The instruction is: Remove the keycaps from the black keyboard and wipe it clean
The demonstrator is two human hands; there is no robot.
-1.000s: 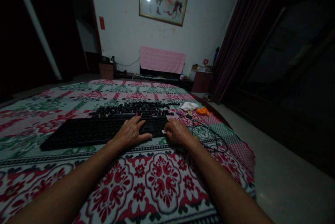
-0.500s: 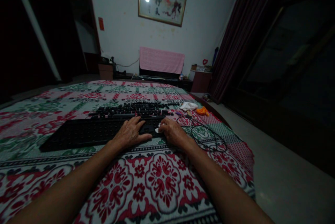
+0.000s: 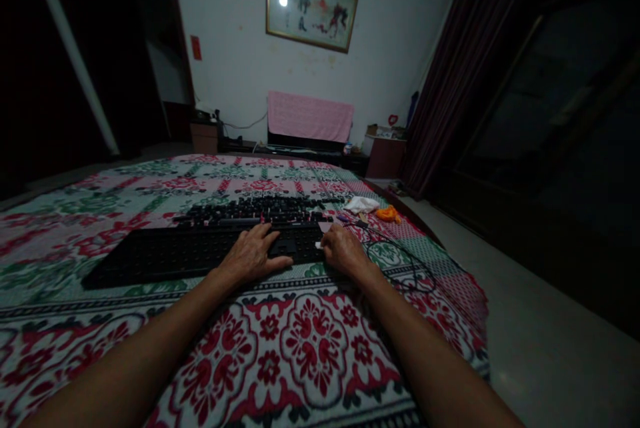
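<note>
A black keyboard with its keycaps off lies across the patterned cloth in front of me. My left hand rests on it, fingers spread and thumb stretched to the right. At the keyboard's right end, my right hand is closed on a small white wipe, of which only a bit shows past the fingers. Just beyond the keyboard lies a long heap of loose black keycaps.
To the right, a black cable lies coiled on the cloth. A crumpled white tissue and an orange cloth sit near the cloth's right edge. A pink towel covers a screen by the far wall.
My right hand has slid right with the white wipe, to the keyboard's right end. My left hand stays on the keyboard. The whole view has shifted slightly.
</note>
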